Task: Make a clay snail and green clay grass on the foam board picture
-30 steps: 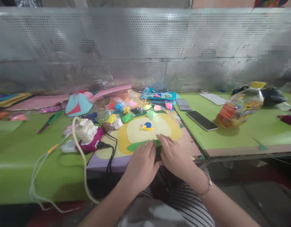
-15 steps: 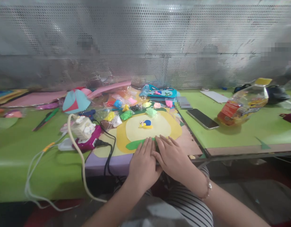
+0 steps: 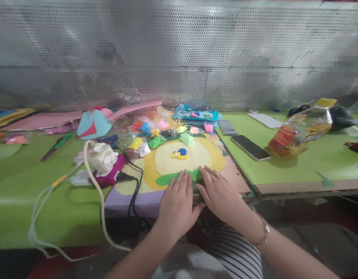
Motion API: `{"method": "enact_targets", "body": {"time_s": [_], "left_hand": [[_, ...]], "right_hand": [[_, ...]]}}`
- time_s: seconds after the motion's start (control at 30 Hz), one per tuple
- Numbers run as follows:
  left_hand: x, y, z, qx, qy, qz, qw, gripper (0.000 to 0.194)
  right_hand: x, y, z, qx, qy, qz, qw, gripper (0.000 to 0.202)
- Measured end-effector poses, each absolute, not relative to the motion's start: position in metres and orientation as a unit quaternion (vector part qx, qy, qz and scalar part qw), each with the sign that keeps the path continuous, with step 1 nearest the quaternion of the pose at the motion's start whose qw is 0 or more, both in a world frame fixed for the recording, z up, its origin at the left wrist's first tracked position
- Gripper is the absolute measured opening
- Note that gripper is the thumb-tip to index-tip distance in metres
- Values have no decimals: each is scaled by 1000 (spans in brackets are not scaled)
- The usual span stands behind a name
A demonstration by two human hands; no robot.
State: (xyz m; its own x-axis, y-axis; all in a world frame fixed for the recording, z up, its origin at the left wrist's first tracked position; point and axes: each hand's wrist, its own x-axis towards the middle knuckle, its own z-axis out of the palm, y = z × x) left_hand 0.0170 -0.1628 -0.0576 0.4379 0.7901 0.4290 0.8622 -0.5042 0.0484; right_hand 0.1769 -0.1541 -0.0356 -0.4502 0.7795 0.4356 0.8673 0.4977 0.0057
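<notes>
My left hand [image 3: 179, 201] lies flat at the front edge of a layered paper sheet, its fingertips over a green paper strip [image 3: 167, 178]. To its right, my right hand [image 3: 218, 190] rests flat with fingers stretched out, touching the strip's right part. Beyond both hands, on the pale yellow paper oval [image 3: 161, 159], sits a small snail-like clay figure [image 3: 181, 154] with a blue shell and yellow body. Neither hand holds anything that I can see. What lies beneath the palms is hidden.
Small bags of coloured clay [image 3: 156, 142] lie behind the paper. A purple power strip [image 3: 107, 175] with cables stands at left, near scissors [image 3: 55, 147]. To the right are a phone [image 3: 250, 147] and a tilted drink bottle [image 3: 301, 130]. A perforated metal panel [image 3: 179, 54] rises behind.
My right hand has slid a little to the right, away from my left hand, uncovering more of the green strip between them. The left hand has barely moved.
</notes>
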Motion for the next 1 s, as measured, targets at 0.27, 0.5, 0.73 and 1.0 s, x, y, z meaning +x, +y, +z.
{"method": "enact_targets", "body": {"time_s": [0.27,0.5,0.73,1.0], "left_hand": [[17,-162,-55,-844,-483,-217,86,61],[15,-162,-54,-854,-474,-198,80,71],[16,-163,-54,-852,-474,-215,64,71],[15,-163,-54,-849,-481,-203,79,70]], "right_hand": [[174,-155,-30,-437,-868,-70,224,41],[184,-144,-27,-395,-890,-11,227,42],[186,-140,-18,-384,-900,65,193,49],[193,-139,-23,-453,-848,112,253,47]]}}
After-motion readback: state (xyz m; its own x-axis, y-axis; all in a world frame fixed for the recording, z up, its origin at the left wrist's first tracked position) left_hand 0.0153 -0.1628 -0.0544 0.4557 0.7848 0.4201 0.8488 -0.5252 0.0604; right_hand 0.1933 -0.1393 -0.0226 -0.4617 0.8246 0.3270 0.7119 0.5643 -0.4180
